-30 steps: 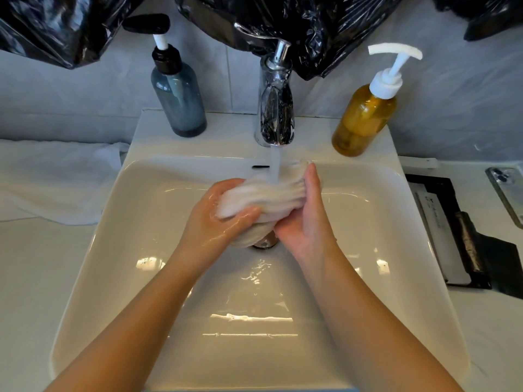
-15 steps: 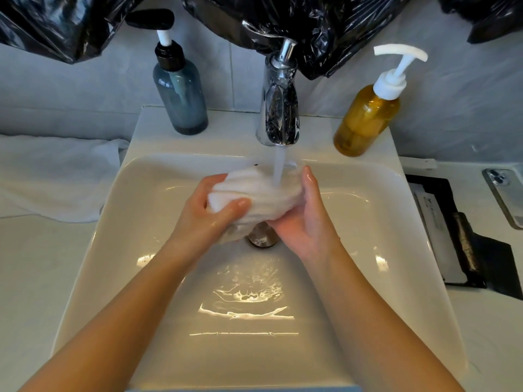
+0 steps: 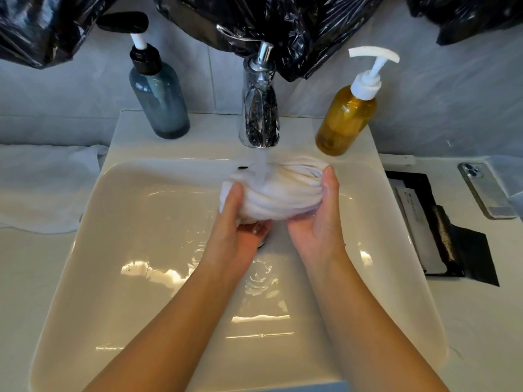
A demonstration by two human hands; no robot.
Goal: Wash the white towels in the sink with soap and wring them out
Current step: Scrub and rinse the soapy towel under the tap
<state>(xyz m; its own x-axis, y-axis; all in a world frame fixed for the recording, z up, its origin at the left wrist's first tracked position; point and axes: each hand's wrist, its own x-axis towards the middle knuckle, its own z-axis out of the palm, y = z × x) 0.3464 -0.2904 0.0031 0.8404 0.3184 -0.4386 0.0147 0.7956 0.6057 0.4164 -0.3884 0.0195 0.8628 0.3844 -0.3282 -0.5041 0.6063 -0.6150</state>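
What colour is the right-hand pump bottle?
Amber plastic pump bottle, white pump; head view.

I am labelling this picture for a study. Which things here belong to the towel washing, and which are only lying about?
Belong to the job:
- bunched white towel, held by left hand and right hand
- running faucet
- sink
- blue pump bottle and amber pump bottle, possibly soap
- second white towel

Lying about:
- phone
- black plastic bags

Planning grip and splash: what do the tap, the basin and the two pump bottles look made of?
Tap: polished chrome-look metal, mirror reflections. Basin: glossy white, likely ceramic. Blue-grey bottle and amber bottle: translucent, glass or plastic, cannot tell.
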